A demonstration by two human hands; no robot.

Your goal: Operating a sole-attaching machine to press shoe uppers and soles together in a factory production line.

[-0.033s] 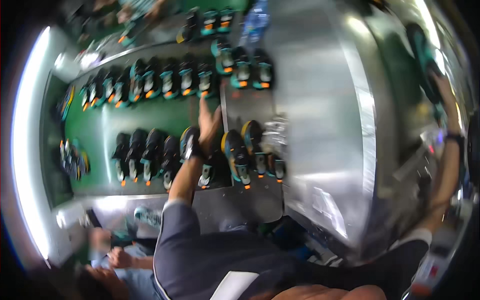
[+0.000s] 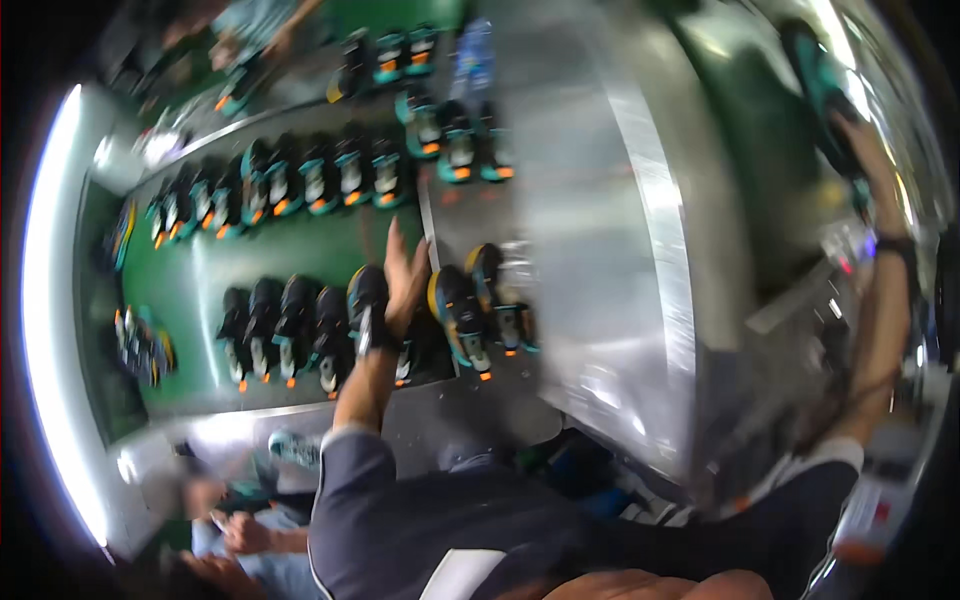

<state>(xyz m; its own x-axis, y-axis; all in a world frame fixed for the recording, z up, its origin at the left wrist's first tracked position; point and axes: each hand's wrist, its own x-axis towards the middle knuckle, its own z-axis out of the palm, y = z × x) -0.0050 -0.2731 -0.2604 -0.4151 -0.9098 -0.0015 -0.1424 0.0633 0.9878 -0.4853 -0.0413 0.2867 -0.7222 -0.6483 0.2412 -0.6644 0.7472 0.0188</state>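
Observation:
Over the green work surface, my left hand is stretched out with its fingers apart and nothing in it. Just beyond its fingertips stands a black and teal shoe, one of a far row with orange tips. Beside the wrist is a dark shoe with a yellow edge, part of a nearer row; my forearm partly covers that row. At the far right my right hand grips a black shoe with teal parts, held up off the surface. Blur hides the exact placing of its fingers.
A large metal housing stands between my arms. More shoes sit left of it, with a blue clear bottle farther back. One co-worker's hand is at lower left; another person's arm is at upper left.
The view has turned, so shoes and housing sit farther left. My left hand has drawn back a little from the far row. My right hand still holds its shoe.

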